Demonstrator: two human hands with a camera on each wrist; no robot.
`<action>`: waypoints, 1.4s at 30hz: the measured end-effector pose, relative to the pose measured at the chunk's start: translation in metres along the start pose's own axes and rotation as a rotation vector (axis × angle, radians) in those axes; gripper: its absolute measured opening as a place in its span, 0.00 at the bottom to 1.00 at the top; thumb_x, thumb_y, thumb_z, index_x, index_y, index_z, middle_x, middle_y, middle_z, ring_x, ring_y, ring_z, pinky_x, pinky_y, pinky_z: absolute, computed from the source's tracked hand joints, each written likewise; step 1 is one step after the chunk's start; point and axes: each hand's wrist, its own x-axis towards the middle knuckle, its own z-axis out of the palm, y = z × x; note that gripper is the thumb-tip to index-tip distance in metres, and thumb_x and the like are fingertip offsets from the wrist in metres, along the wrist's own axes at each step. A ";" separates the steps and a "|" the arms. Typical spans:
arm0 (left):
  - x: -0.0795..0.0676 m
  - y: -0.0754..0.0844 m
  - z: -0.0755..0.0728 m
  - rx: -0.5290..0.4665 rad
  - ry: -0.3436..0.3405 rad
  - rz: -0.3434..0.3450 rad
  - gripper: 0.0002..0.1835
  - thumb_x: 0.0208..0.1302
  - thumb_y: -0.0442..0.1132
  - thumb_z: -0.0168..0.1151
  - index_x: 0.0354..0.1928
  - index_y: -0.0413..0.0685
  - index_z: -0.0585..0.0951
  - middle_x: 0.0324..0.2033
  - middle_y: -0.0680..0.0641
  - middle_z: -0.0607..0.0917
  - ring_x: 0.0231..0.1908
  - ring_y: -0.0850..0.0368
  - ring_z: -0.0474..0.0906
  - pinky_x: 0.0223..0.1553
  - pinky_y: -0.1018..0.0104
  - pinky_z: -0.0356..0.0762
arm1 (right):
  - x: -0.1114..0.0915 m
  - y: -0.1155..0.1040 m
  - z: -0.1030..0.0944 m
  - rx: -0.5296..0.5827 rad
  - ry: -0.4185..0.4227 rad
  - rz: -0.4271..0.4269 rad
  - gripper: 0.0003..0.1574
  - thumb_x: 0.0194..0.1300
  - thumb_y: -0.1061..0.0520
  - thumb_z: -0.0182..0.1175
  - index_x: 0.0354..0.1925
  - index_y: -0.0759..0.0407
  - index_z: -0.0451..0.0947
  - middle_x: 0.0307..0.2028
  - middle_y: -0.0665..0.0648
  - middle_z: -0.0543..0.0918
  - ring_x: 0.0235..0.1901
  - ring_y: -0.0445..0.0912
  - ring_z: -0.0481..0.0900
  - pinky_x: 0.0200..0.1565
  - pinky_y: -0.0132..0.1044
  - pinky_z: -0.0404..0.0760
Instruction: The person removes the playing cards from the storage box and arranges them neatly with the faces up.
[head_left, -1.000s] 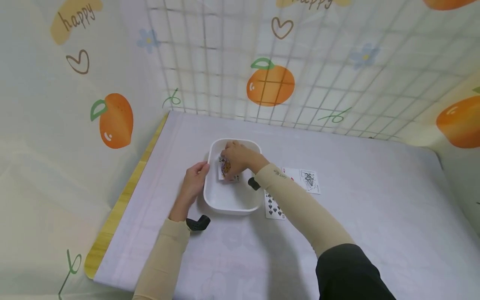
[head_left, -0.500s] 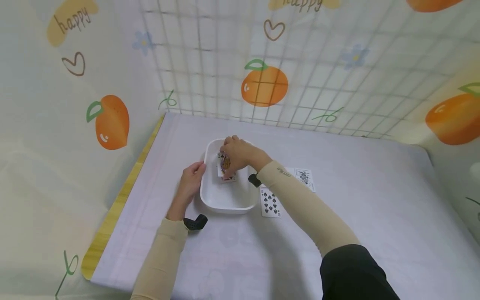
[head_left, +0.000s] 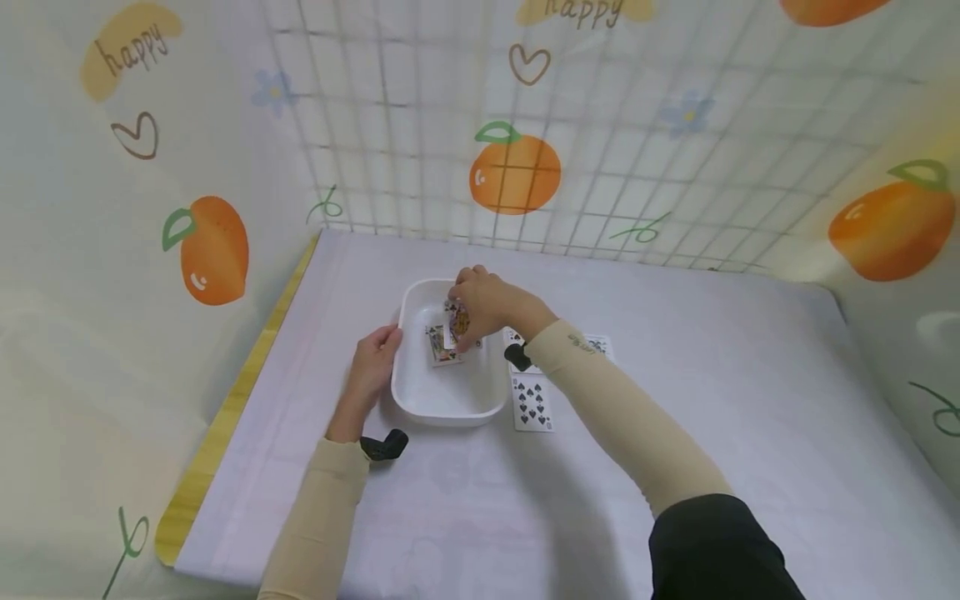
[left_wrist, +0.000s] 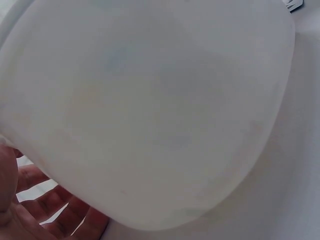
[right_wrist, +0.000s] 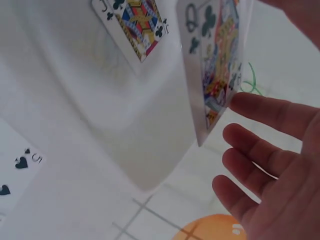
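Observation:
My right hand [head_left: 491, 304] pinches a queen of clubs playing card [right_wrist: 215, 65] between thumb and fingers, over the white plastic basin [head_left: 450, 404]. The card stands nearly on edge in the right wrist view. Below it, a jack of clubs card [head_left: 441, 348] lies face up on the basin floor. At the basin's left side, my left hand [head_left: 372, 360] holds the rim, thumb on top. Its fingers [left_wrist: 52, 202] lie along the outer wall in the left wrist view, where the basin hides the cards inside.
Right of the basin, a spade card [head_left: 532, 404] lies face up on the white tablecloth [head_left: 712, 400]. More cards, one a five of spades [right_wrist: 17, 170], lie beside it, partly covered by my right forearm. A grid-patterned curtain [head_left: 450, 108] rises behind.
My right hand has lifted the queen off the jack and shifted it rightward, uncovering the jack. The left hand keeps its hold on the basin rim. The head view has shifted slightly.

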 end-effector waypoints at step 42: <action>-0.008 -0.001 0.005 0.064 0.021 0.013 0.27 0.76 0.54 0.48 0.68 0.46 0.72 0.62 0.41 0.76 0.61 0.45 0.72 0.62 0.47 0.69 | -0.087 0.059 0.007 0.123 0.046 0.178 0.55 0.42 0.44 0.80 0.66 0.60 0.71 0.62 0.62 0.69 0.59 0.56 0.63 0.60 0.55 0.69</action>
